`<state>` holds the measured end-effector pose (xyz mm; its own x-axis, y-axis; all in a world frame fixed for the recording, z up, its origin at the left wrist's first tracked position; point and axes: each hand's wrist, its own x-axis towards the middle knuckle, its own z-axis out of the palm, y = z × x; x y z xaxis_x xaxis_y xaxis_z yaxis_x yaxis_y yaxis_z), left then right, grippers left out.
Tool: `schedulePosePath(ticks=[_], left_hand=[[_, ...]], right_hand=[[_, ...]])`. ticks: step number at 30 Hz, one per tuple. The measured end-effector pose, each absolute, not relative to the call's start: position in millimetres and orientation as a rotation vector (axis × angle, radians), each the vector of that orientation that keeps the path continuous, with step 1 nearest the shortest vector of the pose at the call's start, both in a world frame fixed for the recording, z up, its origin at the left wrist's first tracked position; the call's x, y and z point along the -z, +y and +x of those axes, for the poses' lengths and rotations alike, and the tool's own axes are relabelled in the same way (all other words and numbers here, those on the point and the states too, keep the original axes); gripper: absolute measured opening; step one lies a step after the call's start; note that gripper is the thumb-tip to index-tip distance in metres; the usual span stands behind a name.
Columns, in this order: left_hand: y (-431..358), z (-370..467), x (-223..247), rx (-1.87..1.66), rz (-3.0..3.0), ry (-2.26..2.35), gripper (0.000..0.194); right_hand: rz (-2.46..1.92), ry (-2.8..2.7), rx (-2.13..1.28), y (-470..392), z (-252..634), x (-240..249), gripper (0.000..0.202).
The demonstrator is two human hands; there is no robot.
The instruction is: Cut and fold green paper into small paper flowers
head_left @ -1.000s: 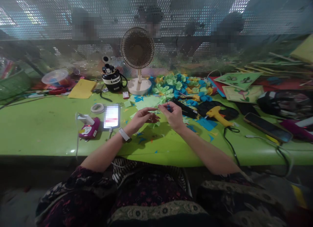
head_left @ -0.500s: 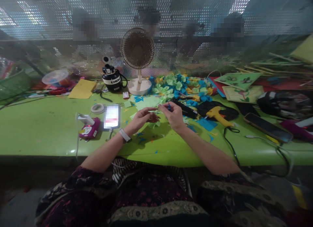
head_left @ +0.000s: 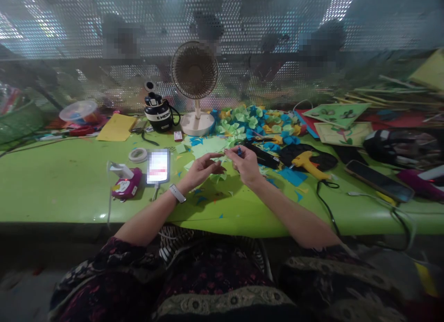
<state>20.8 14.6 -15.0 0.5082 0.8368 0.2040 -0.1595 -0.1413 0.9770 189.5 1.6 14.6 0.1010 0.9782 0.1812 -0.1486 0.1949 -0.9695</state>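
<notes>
My right hand (head_left: 247,165) is closed in a pinch around a small dark blue tool (head_left: 239,151) with a thin shaft pointing up. Just left of it, my left hand (head_left: 204,170) has its fingers apart and curved; nothing shows between them. Light green paper scraps (head_left: 219,177) lie under and between the hands on the green table (head_left: 69,178). Behind the hands is a heap of green, blue and yellow paper flowers (head_left: 255,118). A black stapler-like object (head_left: 263,156) lies right of my right hand.
A white fan (head_left: 197,123) and a black bottle (head_left: 158,116) stand behind. On the left are a tape roll (head_left: 138,155), a lit phone (head_left: 157,166) and a purple power adapter (head_left: 126,184). A yellow glue gun (head_left: 308,164) and a dark phone (head_left: 379,181) lie on the right.
The fingers of my left hand have shifted slightly and stand a little further apart. My right hand keeps its grip on the blue tool in nearly the same place.
</notes>
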Motion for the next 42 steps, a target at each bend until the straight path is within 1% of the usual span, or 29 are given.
schedulePosePath(ticks=[4,11,22,28,35,42], left_hand=[[12.6,21.1,15.3,-0.991,1.532,0.601,0.051],[10.8,20.9,11.5,-1.009,1.531,0.57,0.042],[9.8,19.3,8.7,-1.004,1.464,0.557,0.041],[11.6,20.8,11.8,-1.016,1.431,0.565,0.049],[13.9,19.7,11.9,-1.023,1.409,0.588,0.042],[10.1,19.6,5.6,-1.099,1.406,0.626,0.04]], right_hand=[[-1.007,-1.148,-1.068,0.4,189.3,-14.5,0.036],[-1.032,-1.192,-1.037,1.4,189.7,-12.2,0.037],[-1.025,-1.174,-1.005,1.1,191.0,-17.1,0.038],[-1.043,-1.173,-0.991,0.3,190.6,-17.4,0.037],[-1.046,-1.17,-0.949,4.7,194.0,-13.7,0.037],[-1.029,-1.233,-0.963,4.1,198.0,-19.0,0.044]])
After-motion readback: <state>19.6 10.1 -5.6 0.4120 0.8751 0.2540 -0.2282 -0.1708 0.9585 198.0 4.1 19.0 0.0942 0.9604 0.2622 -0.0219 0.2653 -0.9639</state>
